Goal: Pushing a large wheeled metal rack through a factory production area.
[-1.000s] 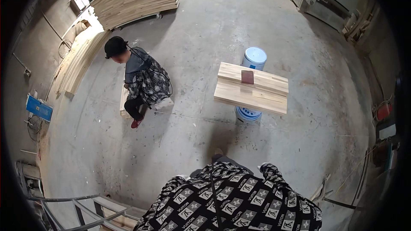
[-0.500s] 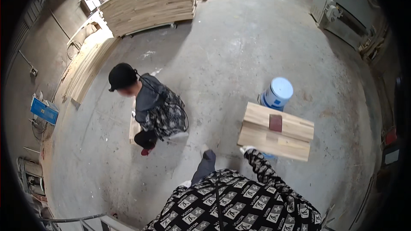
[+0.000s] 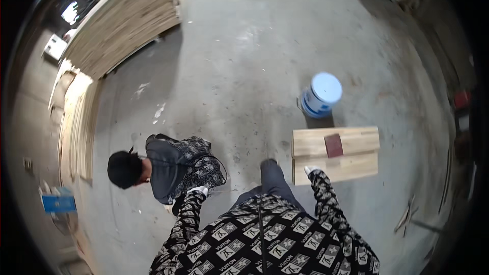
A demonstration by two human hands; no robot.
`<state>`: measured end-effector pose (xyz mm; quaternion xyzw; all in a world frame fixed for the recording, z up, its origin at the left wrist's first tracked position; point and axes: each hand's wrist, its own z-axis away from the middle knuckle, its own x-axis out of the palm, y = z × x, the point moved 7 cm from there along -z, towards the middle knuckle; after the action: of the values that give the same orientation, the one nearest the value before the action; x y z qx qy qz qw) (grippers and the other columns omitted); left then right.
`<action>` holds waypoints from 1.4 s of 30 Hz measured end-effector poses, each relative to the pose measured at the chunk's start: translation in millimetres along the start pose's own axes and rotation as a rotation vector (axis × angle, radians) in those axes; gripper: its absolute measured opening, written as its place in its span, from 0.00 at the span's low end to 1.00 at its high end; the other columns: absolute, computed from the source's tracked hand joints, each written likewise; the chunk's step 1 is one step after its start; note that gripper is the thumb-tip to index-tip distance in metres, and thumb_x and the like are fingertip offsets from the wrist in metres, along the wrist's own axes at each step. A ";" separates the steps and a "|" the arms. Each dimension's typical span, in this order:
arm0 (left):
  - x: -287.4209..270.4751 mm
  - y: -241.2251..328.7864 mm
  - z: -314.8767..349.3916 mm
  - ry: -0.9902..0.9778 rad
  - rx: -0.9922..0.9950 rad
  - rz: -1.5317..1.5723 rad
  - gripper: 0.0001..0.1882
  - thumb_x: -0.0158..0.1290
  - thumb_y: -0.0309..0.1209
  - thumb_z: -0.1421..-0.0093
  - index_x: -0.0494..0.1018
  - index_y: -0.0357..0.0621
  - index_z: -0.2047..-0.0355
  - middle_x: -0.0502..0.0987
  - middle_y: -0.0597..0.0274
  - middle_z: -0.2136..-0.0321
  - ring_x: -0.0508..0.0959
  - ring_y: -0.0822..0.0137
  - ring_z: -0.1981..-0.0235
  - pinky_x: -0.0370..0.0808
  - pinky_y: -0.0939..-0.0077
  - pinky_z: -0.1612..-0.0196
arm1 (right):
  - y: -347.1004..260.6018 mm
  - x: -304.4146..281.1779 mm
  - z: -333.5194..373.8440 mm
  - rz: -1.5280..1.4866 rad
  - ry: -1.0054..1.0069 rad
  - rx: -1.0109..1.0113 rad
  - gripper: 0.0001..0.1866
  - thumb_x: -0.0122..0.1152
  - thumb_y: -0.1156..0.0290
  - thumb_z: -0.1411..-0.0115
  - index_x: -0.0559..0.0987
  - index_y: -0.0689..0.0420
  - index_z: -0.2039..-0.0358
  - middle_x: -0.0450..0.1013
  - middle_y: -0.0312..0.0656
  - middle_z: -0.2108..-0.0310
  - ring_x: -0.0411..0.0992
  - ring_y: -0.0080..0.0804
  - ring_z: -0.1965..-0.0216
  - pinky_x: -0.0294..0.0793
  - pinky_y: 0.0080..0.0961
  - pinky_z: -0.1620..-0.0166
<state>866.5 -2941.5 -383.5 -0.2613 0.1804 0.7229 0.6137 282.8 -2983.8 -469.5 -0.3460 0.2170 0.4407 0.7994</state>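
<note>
My right hand (image 3: 309,170), in a white glove, is at the left part of the nearer of two pale wooden panels (image 3: 356,169). Whether it touches the wood or hovers above is unclear, and its fingers are too small to read. On top of the panels, across their joint, lies a dark red block (image 3: 334,145). Out to the left is my left hand (image 3: 197,190), also white-gloved, close to the back of a crouching co-worker (image 3: 175,168). No object shows in it, and its fingers are blurred.
A blue and white bucket (image 3: 321,95) with a pale lid stands just beyond the panels. Large stacks of boards (image 3: 125,25) are at the far left, with more timber (image 3: 81,122) along the left wall. A blue box (image 3: 58,203) sits by that wall.
My view has turned, and the co-worker appears lower and further left. My left arm has come into view. My right hand has shifted from the panels' near left corner to over the nearer panel.
</note>
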 end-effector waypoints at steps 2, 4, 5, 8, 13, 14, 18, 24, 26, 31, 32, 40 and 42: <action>-26.0 -5.5 -3.3 0.126 0.046 0.175 0.25 0.38 0.51 0.38 0.72 0.52 0.50 0.76 0.51 0.54 0.74 0.52 0.51 0.69 0.59 0.46 | -7.4 8.7 -4.9 0.109 -0.098 0.063 0.28 0.37 0.48 0.37 0.78 0.56 0.56 0.72 0.51 0.52 0.69 0.49 0.49 0.66 0.41 0.45; -28.3 -3.8 -28.5 0.095 0.217 0.227 0.23 0.39 0.49 0.36 0.73 0.51 0.51 0.76 0.51 0.55 0.75 0.55 0.51 0.69 0.63 0.47 | 44.1 63.1 27.3 0.007 -0.116 0.278 0.29 0.36 0.46 0.37 0.78 0.54 0.55 0.72 0.49 0.52 0.69 0.48 0.48 0.66 0.42 0.45; -66.2 30.2 -27.0 0.122 0.286 0.297 0.20 0.41 0.46 0.36 0.73 0.51 0.51 0.76 0.52 0.55 0.75 0.57 0.51 0.69 0.66 0.47 | 35.6 42.2 5.7 0.001 -0.079 0.316 0.30 0.35 0.44 0.37 0.77 0.52 0.54 0.71 0.47 0.50 0.68 0.46 0.47 0.65 0.41 0.43; -127.7 72.9 -41.8 0.057 0.443 0.325 0.20 0.41 0.45 0.35 0.72 0.51 0.51 0.76 0.52 0.55 0.75 0.57 0.51 0.70 0.68 0.47 | 25.6 -15.3 -19.9 -0.106 -0.125 0.477 0.27 0.39 0.49 0.37 0.76 0.52 0.50 0.70 0.46 0.48 0.67 0.45 0.45 0.66 0.41 0.43; -73.4 111.6 -27.6 -0.155 0.542 0.022 0.19 0.42 0.45 0.36 0.72 0.52 0.51 0.77 0.51 0.57 0.76 0.54 0.53 0.71 0.64 0.49 | 52.8 -46.0 3.6 -0.183 -0.030 0.621 0.19 0.46 0.58 0.40 0.80 0.53 0.59 0.75 0.45 0.55 0.73 0.45 0.52 0.71 0.42 0.50; -76.9 106.6 -25.0 -0.137 0.497 0.074 0.19 0.42 0.46 0.36 0.72 0.52 0.51 0.77 0.51 0.57 0.76 0.54 0.54 0.71 0.64 0.49 | 33.5 -66.6 -6.3 -0.168 -0.042 0.598 0.19 0.46 0.56 0.41 0.81 0.53 0.60 0.76 0.46 0.56 0.73 0.46 0.53 0.72 0.42 0.51; -136.1 116.7 -11.4 -0.070 0.400 0.171 0.19 0.42 0.46 0.36 0.73 0.53 0.51 0.77 0.50 0.57 0.76 0.52 0.54 0.71 0.63 0.50 | 10.8 -109.3 -15.6 -0.222 0.016 0.586 0.25 0.41 0.49 0.38 0.78 0.52 0.55 0.74 0.45 0.53 0.70 0.47 0.49 0.68 0.44 0.46; -156.8 105.3 10.2 -0.062 0.330 -0.047 0.24 0.39 0.52 0.36 0.72 0.52 0.50 0.76 0.53 0.55 0.74 0.53 0.52 0.70 0.62 0.49 | -25.4 -114.6 -41.1 -0.217 -0.017 0.417 0.26 0.36 0.49 0.37 0.77 0.52 0.54 0.73 0.46 0.52 0.69 0.47 0.49 0.67 0.42 0.46; -142.1 109.6 11.9 -0.182 0.323 -0.110 0.28 0.36 0.56 0.36 0.71 0.52 0.49 0.74 0.53 0.52 0.73 0.52 0.49 0.68 0.60 0.46 | -9.3 -85.0 -45.7 -0.138 -0.068 0.366 0.27 0.37 0.49 0.37 0.77 0.53 0.53 0.72 0.48 0.50 0.69 0.48 0.48 0.65 0.41 0.44; -97.1 112.9 1.0 -0.169 0.308 -0.108 0.33 0.37 0.62 0.40 0.70 0.54 0.47 0.75 0.53 0.53 0.73 0.51 0.50 0.69 0.57 0.47 | 69.0 -8.7 18.6 -0.135 -0.084 0.510 0.29 0.42 0.45 0.39 0.76 0.55 0.52 0.73 0.49 0.52 0.68 0.48 0.47 0.66 0.42 0.45; -99.3 110.9 12.1 -0.172 0.270 -0.162 0.32 0.37 0.62 0.40 0.70 0.55 0.47 0.75 0.53 0.53 0.73 0.52 0.50 0.68 0.57 0.47 | 58.4 -6.3 21.3 -0.135 -0.130 0.436 0.29 0.42 0.45 0.39 0.76 0.56 0.52 0.73 0.50 0.52 0.68 0.48 0.47 0.66 0.42 0.45; -82.1 91.9 -11.8 -0.146 0.328 0.009 0.26 0.40 0.56 0.39 0.73 0.58 0.51 0.76 0.50 0.56 0.74 0.46 0.53 0.71 0.55 0.51 | 113.3 -4.2 75.1 -0.130 -0.201 0.782 0.29 0.41 0.44 0.39 0.75 0.51 0.50 0.72 0.45 0.49 0.69 0.46 0.47 0.67 0.43 0.45; -110.9 101.4 -10.4 -0.080 0.336 0.006 0.25 0.39 0.55 0.39 0.73 0.56 0.52 0.76 0.49 0.56 0.74 0.46 0.53 0.71 0.55 0.51 | 99.7 -33.3 64.4 -0.074 -0.032 0.789 0.28 0.41 0.45 0.38 0.75 0.51 0.50 0.72 0.47 0.49 0.69 0.46 0.47 0.67 0.43 0.45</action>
<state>780.8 -3053.9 -331.4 -0.1256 0.2752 0.6941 0.6532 183.0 -2917.3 -440.9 -0.0131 0.3444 0.2996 0.8896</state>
